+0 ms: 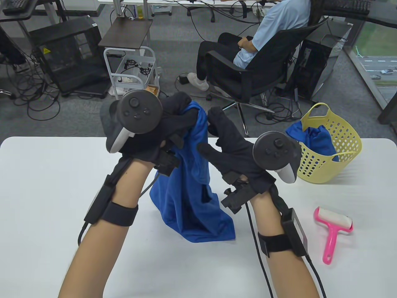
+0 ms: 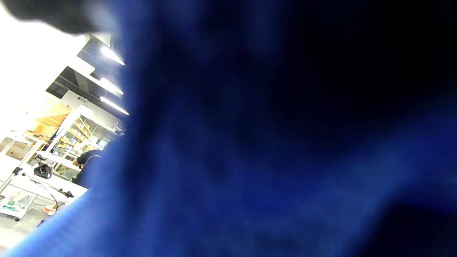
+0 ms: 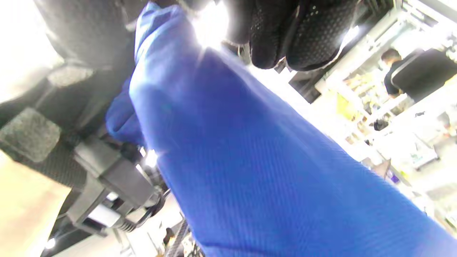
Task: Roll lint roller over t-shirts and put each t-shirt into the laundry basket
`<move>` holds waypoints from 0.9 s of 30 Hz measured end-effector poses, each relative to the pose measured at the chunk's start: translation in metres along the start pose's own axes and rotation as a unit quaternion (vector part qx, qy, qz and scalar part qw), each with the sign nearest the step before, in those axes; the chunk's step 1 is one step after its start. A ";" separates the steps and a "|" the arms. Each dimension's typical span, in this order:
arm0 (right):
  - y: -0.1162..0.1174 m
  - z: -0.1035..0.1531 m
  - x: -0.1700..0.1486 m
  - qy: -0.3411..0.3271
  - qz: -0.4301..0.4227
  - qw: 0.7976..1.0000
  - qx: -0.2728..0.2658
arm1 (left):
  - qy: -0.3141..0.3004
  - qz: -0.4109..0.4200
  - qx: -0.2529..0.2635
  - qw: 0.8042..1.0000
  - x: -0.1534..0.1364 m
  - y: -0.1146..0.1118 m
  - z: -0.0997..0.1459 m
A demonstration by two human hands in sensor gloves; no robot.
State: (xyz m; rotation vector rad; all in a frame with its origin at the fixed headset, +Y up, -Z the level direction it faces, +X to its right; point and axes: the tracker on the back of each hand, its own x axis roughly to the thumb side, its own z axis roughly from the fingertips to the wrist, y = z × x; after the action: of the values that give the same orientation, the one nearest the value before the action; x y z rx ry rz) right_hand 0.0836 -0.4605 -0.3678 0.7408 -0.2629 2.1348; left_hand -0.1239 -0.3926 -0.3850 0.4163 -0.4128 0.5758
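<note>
**Blue t-shirt held up over the worktop**

The left hand point(image 1: 161, 124) is raised above the white worktop point(image 1: 46, 186), its fingers curled tight round the top of a blue t-shirt point(image 1: 192, 192), so this grip is closed on the cloth. The shirt hangs down from it in folds, and its lower edge rests bunched on the worktop between the two forearms. In the left wrist view the blue fabric fills nearly everything, too blurred to tell more.

The right hand point(image 1: 235, 149) is up just beside the hanging shirt, on its right. Its fingers reach toward the cloth near the top; from the table view I cannot tell whether this grip has hold of the fabric. In the right wrist view the gloved fingertips point(image 3: 278, 43) sit just above the blue cloth, bent, with a bright gap showing beside them.

Off to the right, a yellow laundry basket point(image 1: 341, 161) stands on the worktop, with another blue t-shirt point(image 1: 313, 136) inside it, part draped over the rim. A pink lint roller point(image 1: 333, 231) lies flat on the worktop in front of the basket, well apart from both hands.

Beyond the worktop a person sits in an office chair point(image 1: 263, 77).
</note>
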 end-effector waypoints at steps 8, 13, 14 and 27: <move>0.005 -0.016 -0.012 0.033 0.088 0.994 -0.062 | -0.041 -0.018 -0.062 0.997 -0.005 -0.021 -0.001; -0.010 -0.020 -0.015 0.083 0.097 0.985 -0.113 | -0.059 0.117 -0.073 0.989 -0.025 -0.033 0.024; -0.015 -0.020 -0.014 0.082 0.106 0.983 -0.124 | -0.052 0.135 -0.059 0.988 -0.031 -0.036 0.032; -0.007 -0.013 0.002 0.071 0.042 0.983 -0.165 | 0.084 0.180 -0.031 0.980 -0.080 -0.140 0.105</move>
State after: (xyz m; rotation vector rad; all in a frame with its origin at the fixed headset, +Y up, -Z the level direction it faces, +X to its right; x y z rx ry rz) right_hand 0.0828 -0.4489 -0.3772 0.3901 -0.5639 2.1393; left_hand -0.1283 -0.5849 -0.3716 0.2305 -0.3436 0.9414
